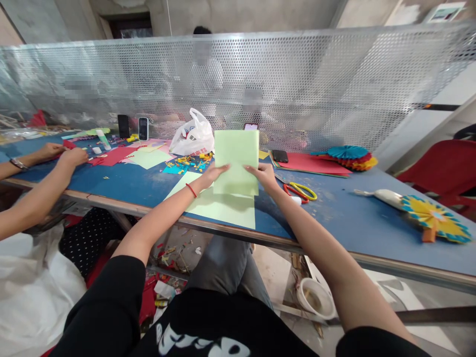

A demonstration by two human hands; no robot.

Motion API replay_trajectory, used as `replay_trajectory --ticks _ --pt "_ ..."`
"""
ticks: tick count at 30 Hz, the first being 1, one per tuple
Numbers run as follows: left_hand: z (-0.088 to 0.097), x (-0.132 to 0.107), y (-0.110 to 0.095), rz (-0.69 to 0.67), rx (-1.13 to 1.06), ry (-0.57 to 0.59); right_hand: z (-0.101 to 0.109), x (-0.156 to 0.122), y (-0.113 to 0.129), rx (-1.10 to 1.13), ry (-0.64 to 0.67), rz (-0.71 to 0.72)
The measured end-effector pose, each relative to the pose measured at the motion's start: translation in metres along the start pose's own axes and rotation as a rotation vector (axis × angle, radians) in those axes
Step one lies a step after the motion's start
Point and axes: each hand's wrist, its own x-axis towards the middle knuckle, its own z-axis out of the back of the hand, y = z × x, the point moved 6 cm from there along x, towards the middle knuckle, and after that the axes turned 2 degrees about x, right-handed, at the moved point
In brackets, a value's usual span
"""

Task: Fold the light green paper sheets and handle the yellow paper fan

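Both my hands hold up a light green sheet of paper (236, 148), which looks folded or doubled. My left hand (214, 174) pinches its left edge with the thumb in front. On the opposite edge, my right hand (263, 175) grips it the same way, fingers behind the paper. Beneath it, a larger light green sheet (223, 210) lies flat on the blue table (148, 186). Scissors with red and yellow handles (300, 191) rest just right of my right hand, beside a white cylinder (296, 200) partly hidden by my forearm.
A co-worker's hands (70, 154) handle red paper at the left. Behind my hands stand a white plastic bag (193, 134) and yellow and blue scraps (189, 162). Red sheets (316, 164), a black phone (280, 156) and a yellow paper fan (435, 215) lie right. A perforated metal screen (316, 84) borders the back.
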Motion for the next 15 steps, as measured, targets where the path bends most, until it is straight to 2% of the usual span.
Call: replay_trajectory --ticks 2,5,11,15 --pt "-0.012 -0.006 0.002 0.024 -0.041 0.17 -0.002 0.001 -0.001 0.023 0.005 -0.021" --pt "-0.02 -0.012 0.003 0.029 -0.082 0.284 0.001 0.004 0.001 0.04 -0.061 -0.007" --pt "-0.026 -0.012 0.004 0.02 -0.116 0.353 0.013 0.006 0.007 0.029 -0.242 0.07" --pt "-0.026 -0.013 0.005 0.039 -0.108 0.347 0.019 0.007 0.008 0.038 -0.301 0.095"
